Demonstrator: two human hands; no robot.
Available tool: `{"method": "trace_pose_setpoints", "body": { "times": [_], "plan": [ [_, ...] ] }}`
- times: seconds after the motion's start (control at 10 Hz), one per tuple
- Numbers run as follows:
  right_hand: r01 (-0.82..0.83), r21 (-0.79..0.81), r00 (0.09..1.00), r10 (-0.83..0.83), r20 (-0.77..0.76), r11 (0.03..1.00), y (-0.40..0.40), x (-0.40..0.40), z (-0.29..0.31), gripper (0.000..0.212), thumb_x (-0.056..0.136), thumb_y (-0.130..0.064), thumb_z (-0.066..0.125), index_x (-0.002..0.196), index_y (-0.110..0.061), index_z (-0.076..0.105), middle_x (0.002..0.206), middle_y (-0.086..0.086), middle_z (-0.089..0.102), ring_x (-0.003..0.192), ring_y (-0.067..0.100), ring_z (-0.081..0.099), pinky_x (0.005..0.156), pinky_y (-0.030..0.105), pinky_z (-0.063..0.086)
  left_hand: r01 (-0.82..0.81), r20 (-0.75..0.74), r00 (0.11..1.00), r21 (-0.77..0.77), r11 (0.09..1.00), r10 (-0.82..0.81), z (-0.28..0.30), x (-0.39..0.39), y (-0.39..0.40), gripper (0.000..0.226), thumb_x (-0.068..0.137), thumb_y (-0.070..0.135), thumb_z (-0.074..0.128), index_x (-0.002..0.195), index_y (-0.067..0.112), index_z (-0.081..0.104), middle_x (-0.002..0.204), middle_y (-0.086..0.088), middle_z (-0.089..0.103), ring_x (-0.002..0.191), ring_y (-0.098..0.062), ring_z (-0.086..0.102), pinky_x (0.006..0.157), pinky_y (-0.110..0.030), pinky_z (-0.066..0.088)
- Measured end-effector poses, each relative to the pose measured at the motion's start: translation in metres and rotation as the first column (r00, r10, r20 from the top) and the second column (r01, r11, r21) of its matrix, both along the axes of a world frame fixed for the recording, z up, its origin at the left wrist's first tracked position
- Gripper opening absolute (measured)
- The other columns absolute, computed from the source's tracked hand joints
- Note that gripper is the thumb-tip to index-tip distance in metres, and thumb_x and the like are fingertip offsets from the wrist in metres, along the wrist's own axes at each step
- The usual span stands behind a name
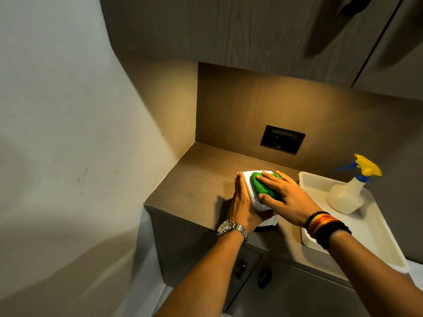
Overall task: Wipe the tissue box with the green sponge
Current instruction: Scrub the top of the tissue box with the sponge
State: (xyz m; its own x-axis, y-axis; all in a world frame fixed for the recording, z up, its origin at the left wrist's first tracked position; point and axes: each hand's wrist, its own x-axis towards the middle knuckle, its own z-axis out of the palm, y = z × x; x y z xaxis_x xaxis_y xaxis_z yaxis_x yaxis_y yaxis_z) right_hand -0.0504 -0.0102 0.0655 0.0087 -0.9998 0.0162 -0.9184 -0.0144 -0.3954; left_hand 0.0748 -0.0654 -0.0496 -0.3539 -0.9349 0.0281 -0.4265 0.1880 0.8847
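Sponge [257,186] on tissue box [249,185], tray [375,225] to right

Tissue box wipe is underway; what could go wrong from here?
1. The tissue box sits near the counter front edge. A hard push from the right hand on the green sponge could slide it off, though the left hand holds its side.
2. That arm crosses the white tray close to the spray bottle; a wide stroke might topple it.
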Motion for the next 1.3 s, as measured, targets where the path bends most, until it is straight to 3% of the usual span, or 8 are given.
{"method": "trace_pose_setpoints", "body": {
  "times": [0.2,0.3,0.6,0.7,0.9,1.1,1.2,1.3],
  "plan": [
    [-0.045,-0.039,0.999,0.045,0.013,0.998,-0.003,-0.01,-0.006,0.053,0.096,-0.047,0.042,0.148,-0.042,0.033,0.16,-0.011,0.028,0.149,0.021,0.015,0.118,0.047,0.017,-0.084,-0.097,0.993,-0.158,0.984,0.07,0.009,-0.002,-0.003,0.124,0.061,0.04,0.095,0.157,0.024,0.019,0.15,0.0,0.044,0.132,-0.018,0.05,0.101,-0.037,0.054],
    [-0.042,-0.026,0.999,0.043,0.026,0.999,-0.019,-0.017,0.0,0.056,0.091,-0.045,0.033,0.146,-0.038,0.04,0.158,-0.006,0.034,0.146,0.024,0.024,0.119,0.047,0.018,-0.121,-0.059,0.992,-0.203,0.972,0.111,0.011,0.001,-0.007,0.123,0.048,0.061,0.092,0.147,0.031,0.025,0.132,0.008,0.049,0.108,-0.005,0.054,0.077,-0.014,0.05],
    [-0.147,-0.102,0.985,0.135,-0.111,0.984,-0.028,0.006,-0.006,0.061,0.091,-0.062,0.041,0.147,-0.037,0.036,0.157,-0.007,0.035,0.146,0.022,0.025,0.118,0.048,0.021,-0.099,-0.149,0.987,-0.272,0.957,0.06,0.01,0.007,-0.002,0.119,0.06,0.056,0.089,0.153,0.025,0.022,0.143,0.002,0.047,0.118,-0.013,0.056,0.092,-0.028,0.055],
    [-0.25,-0.151,0.968,0.249,-0.023,0.956,0.004,-0.012,-0.009,0.055,0.088,-0.055,0.043,0.142,-0.044,0.041,0.151,-0.011,0.042,0.135,0.002,0.028,0.114,0.037,0.025,-0.128,-0.128,0.987,-0.265,0.956,0.097,0.009,0.006,-0.002,0.116,0.062,0.059,0.086,0.152,0.025,0.022,0.142,-0.001,0.05,0.114,-0.015,0.06,0.089,-0.032,0.057],
    [-0.126,-0.144,0.989,0.136,0.061,0.982,-0.027,-0.029,0.001,0.05,0.088,-0.04,0.045,0.135,-0.032,0.056,0.144,-0.002,0.054,0.131,0.018,0.046,0.11,0.043,0.038,-0.152,-0.176,0.978,-0.247,0.957,0.11,0.01,0.003,-0.004,0.116,0.057,0.06,0.09,0.149,0.032,0.024,0.138,0.008,0.048,0.113,-0.002,0.052,0.076,-0.007,0.044],
    [-0.077,-0.176,0.995,0.088,0.055,0.981,-0.046,0.004,-0.004,0.047,0.09,-0.037,0.045,0.135,-0.029,0.057,0.141,-0.002,0.055,0.129,0.018,0.045,0.109,0.041,0.036,-0.125,-0.165,0.983,-0.249,0.96,0.085,0.006,0.005,-0.009,0.123,0.057,0.06,0.09,0.154,0.032,0.019,0.143,0.009,0.047,0.113,0.001,0.052,0.086,-0.011,0.048],
    [-0.186,-0.202,0.972,0.21,0.106,0.962,-0.011,0.005,-0.01,0.048,0.088,-0.04,0.042,0.134,-0.036,0.056,0.14,-0.015,0.052,0.132,0.007,0.039,0.113,0.036,0.029,-0.12,-0.184,0.98,-0.252,0.96,0.074,0.004,0.008,-0.009,0.11,0.057,0.064,0.086,0.146,0.036,0.026,0.132,0.013,0.055,0.099,0.006,0.059,0.076,-0.009,0.05],
    [-0.176,-0.234,0.95,0.227,0.215,0.956,0.015,-0.015,-0.015,0.043,0.088,-0.037,0.045,0.129,-0.043,0.058,0.132,-0.031,0.048,0.127,-0.011,0.037,0.109,0.025,0.029,-0.138,-0.175,0.98,-0.248,0.959,0.096,0.001,0.007,-0.011,0.127,0.054,0.064,0.089,0.154,0.032,0.018,0.146,0.006,0.049,0.118,-0.001,0.052,0.087,-0.017,0.052]
  ]
}}
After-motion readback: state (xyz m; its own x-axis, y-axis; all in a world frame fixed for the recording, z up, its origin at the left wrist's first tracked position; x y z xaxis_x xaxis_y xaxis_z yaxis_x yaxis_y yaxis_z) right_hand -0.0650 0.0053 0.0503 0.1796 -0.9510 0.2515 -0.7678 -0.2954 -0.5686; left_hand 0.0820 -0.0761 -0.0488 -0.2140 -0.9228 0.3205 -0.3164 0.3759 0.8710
